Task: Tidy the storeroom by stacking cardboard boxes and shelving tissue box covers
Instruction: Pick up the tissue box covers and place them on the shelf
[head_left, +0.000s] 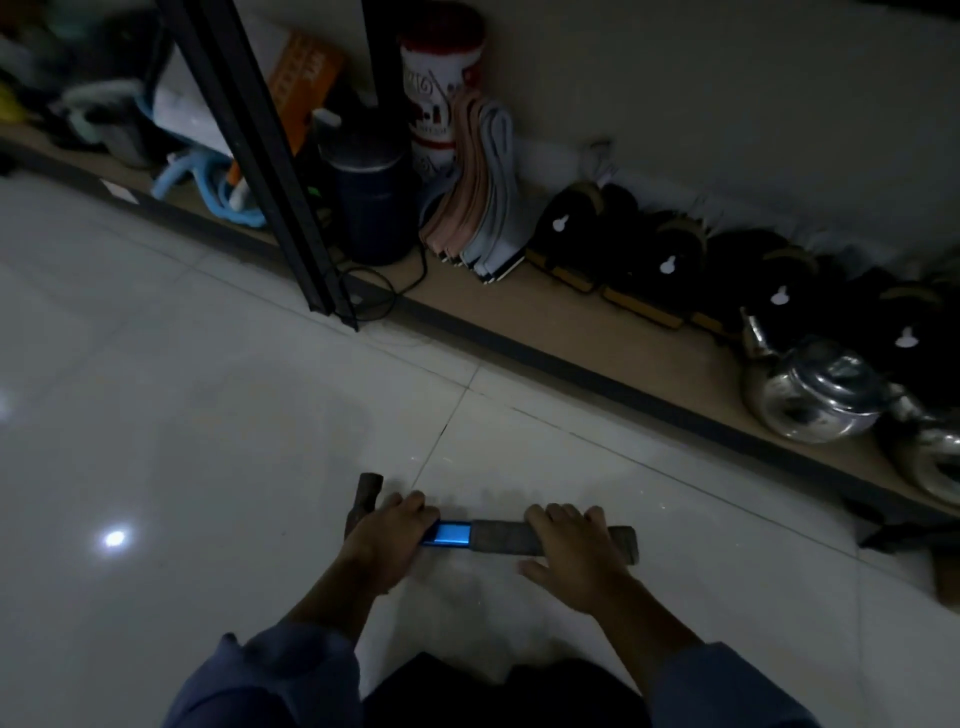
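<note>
Left hand (387, 527) and right hand (574, 545) hold a blue-shafted, dark-handled hammer (448, 535).

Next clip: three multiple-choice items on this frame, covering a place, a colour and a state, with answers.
1. Where do the metal kettles stand? A floor tiles; B low shelf, right end; C atop the rack post.
2. The bare shaft of the hammer is: A blue; B red; C yellow.
3. The hammer is: A untouched; B held one-handed; C held by both hands.
Key: 1 B, they sit on the shelf board; 2 A, blue shows between the hands; 3 C, left hand near the head, right hand on the grip.
</note>
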